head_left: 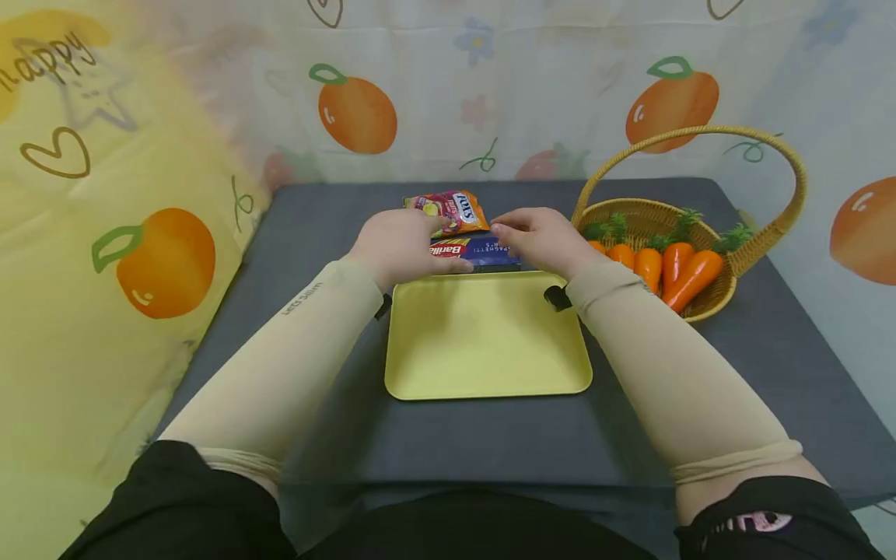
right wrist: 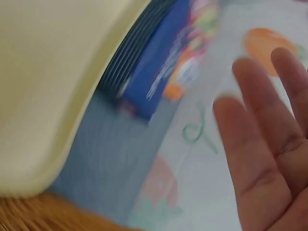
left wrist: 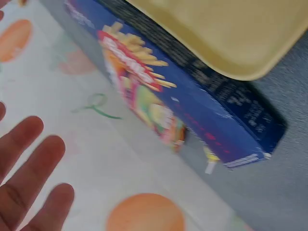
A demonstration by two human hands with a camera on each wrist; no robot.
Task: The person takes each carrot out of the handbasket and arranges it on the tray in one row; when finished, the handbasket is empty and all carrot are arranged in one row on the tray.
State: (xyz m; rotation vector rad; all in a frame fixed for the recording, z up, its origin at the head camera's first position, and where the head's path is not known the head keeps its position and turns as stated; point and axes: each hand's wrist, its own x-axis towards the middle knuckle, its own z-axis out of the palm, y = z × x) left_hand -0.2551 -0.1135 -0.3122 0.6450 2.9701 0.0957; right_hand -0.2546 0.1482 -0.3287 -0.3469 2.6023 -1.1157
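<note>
A blue Barilla spaghetti box (head_left: pixel 486 250) lies along the far edge of a yellow tray (head_left: pixel 490 342). Behind the box is a colourful purple and orange packet (head_left: pixel 448 208). My left hand (head_left: pixel 397 245) hovers at the left end of the box, and its fingers (left wrist: pixel 36 168) stand apart from it in the left wrist view. At the box's right end is my right hand (head_left: pixel 544 239), with extended fingers (right wrist: pixel 262 139) that hold nothing in the right wrist view. Both hands partly cover the box and packet in the head view.
To the right stands a wicker basket (head_left: pixel 721 299) with a tall arched handle, holding several toy carrots (head_left: pixel 675 268). The dark grey table (head_left: pixel 476 443) meets a fruit-patterned cloth (head_left: pixel 434 47) at the back and a yellow cloth side at left.
</note>
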